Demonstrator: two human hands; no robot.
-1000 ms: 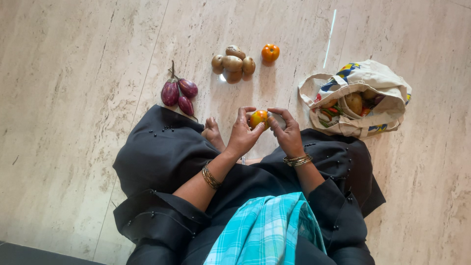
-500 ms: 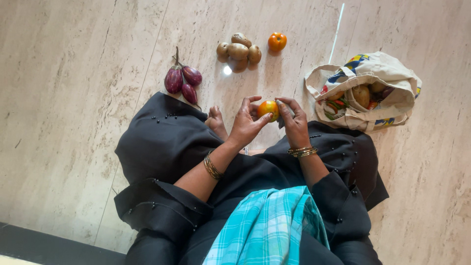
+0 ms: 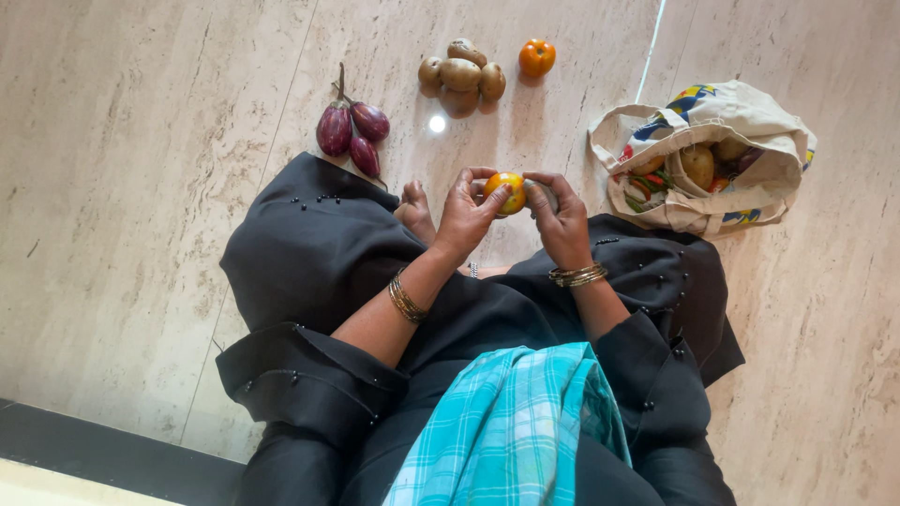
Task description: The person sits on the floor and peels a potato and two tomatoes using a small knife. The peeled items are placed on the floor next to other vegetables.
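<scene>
- Here, a cloth bag (image 3: 741, 117), cream with coloured print, is lying open on the pale stone floor (image 3: 141, 141), its mouth gaping and its handle looping toward the person.
- Inside the bag, brown potatoes are showing near the top, along with red and green vegetables tucked along the near side; what is lying deeper in the bag cannot be told.
- To the left of the bag, level with its lower edge, both hands are closing on one tomato (image 3: 507, 190) and holding it up off the floor.
- The left hand (image 3: 466, 214) is gripping the tomato with thumb and fingers wrapping around its left side.
- The right hand (image 3: 555, 220) is pressing its fingertips against the tomato's right side, so the two hands are meeting around the fruit.
- The tomato is looking round and smooth, mostly orange-yellow, with a greener patch on the part facing the camera.
- Further left of the bag and beyond the hands, a second tomato (image 3: 537, 57), deeper orange, is sitting alone on the floor.
- Just left of that one, a cluster of potatoes (image 3: 461, 76) is lying heaped together.
- Further left again, three purple aubergines (image 3: 351, 131) are lying touching one another, stems pointing away from the person.
- Gold bangles are circling both wrists, and a black garment is spreading over the floor around the person's lap.
</scene>
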